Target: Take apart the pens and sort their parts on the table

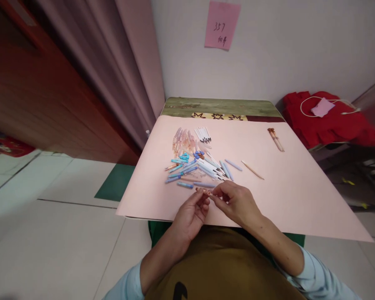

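My left hand point(192, 212) is closed around a short brown patterned pen barrel point(203, 191) near the table's front edge. The fingertips of my right hand point(236, 202) pinch the barrel's right end; whether a second small part sits between them is hidden. Just beyond my hands lies a loose pile of blue pen barrels point(183, 171) and white refills with dark tips point(211, 167). Small turquoise pieces point(184, 156) and blue pieces point(198, 154) rest on the pile. Behind it are pale brown translucent barrels point(185, 139) and a bundle of white refills point(202, 134).
Pink paper point(300, 191) covers the table. A thin tan stick-like piece point(253, 170) lies right of the pile. Farther right are brown-topped pens point(275, 139). A red cloth point(328, 125) with a white cable is beyond the table's right side. A curtain point(128, 62) hangs at left.
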